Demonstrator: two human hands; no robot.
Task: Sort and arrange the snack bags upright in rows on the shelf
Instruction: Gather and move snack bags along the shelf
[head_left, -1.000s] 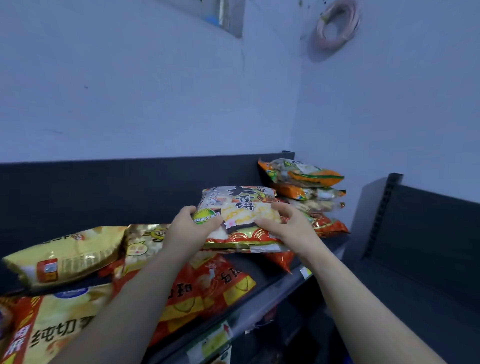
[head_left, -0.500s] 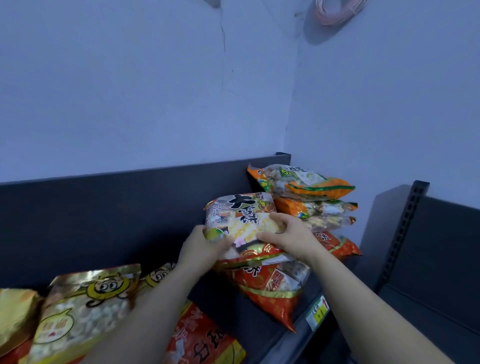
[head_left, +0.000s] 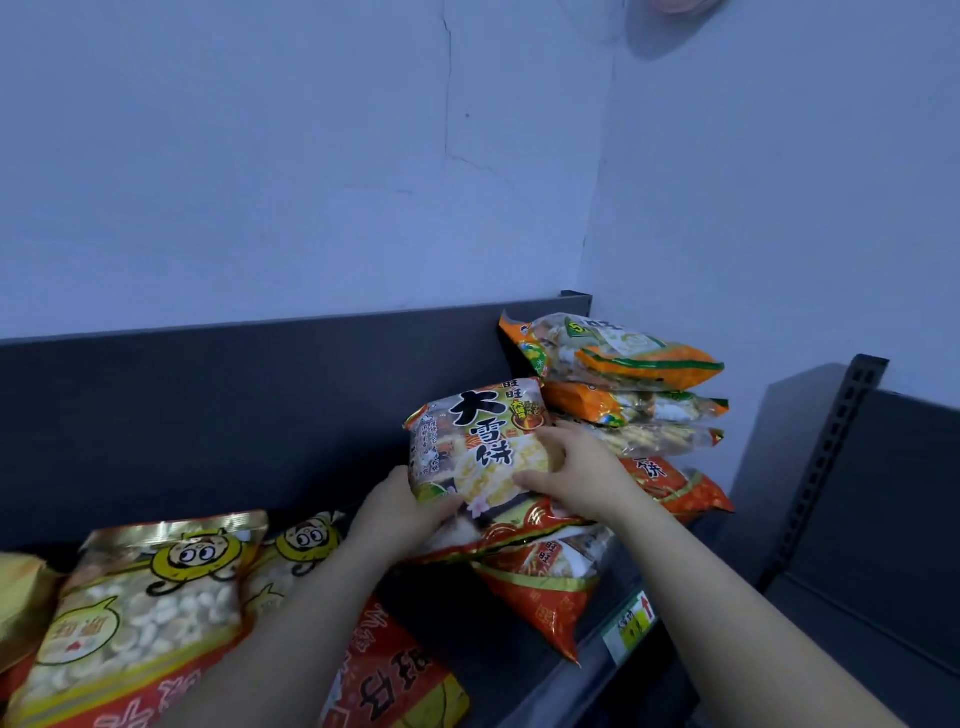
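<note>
A rice-cracker bag (head_left: 475, 436) with big black characters stands tilted near the dark shelf's back panel (head_left: 260, 405). My left hand (head_left: 402, 512) grips its lower left corner and my right hand (head_left: 571, 475) grips its right side. Under it lie red-and-gold snack bags (head_left: 540, 571). To the right, a stack of orange-and-green bags (head_left: 623, 364) lies flat in the corner. At the left, yellow bags with a cartoon figure (head_left: 150, 597) lean back, and a red bag (head_left: 395, 675) lies in front.
The shelf's front edge carries a price label (head_left: 631, 626). A second dark shelf unit with a slotted upright (head_left: 826, 467) stands to the right. Blue walls meet in a corner behind the shelf.
Both hands have carried the rice-cracker bag right and tipped it more upright above the red bags. The view has shifted right, and the yellow bags at the left have slid out of frame.
</note>
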